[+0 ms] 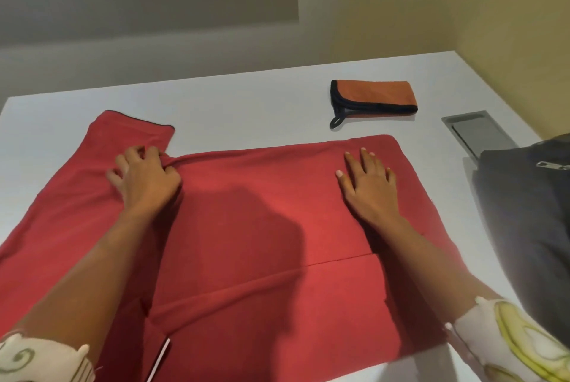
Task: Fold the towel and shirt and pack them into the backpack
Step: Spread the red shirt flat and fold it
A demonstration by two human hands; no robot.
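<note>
White table (pixel 246 98) carries the red shirt (pixel 262 212) near me. I see the left hand (pixel 145 178) bunching cloth by the far-left sleeve (pixel 129 131) and the right hand (pixel 367 184) flat on it. A hard pull could drag the body and spoil the near fold, I judge. Folded towel (pixel 373 96) lies far right. The backpack (pixel 524 227) is at the right, its inside hidden.

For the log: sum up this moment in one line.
left grip pinches shirt | right grip flat on shirt | towel folded | backpack at right
</note>
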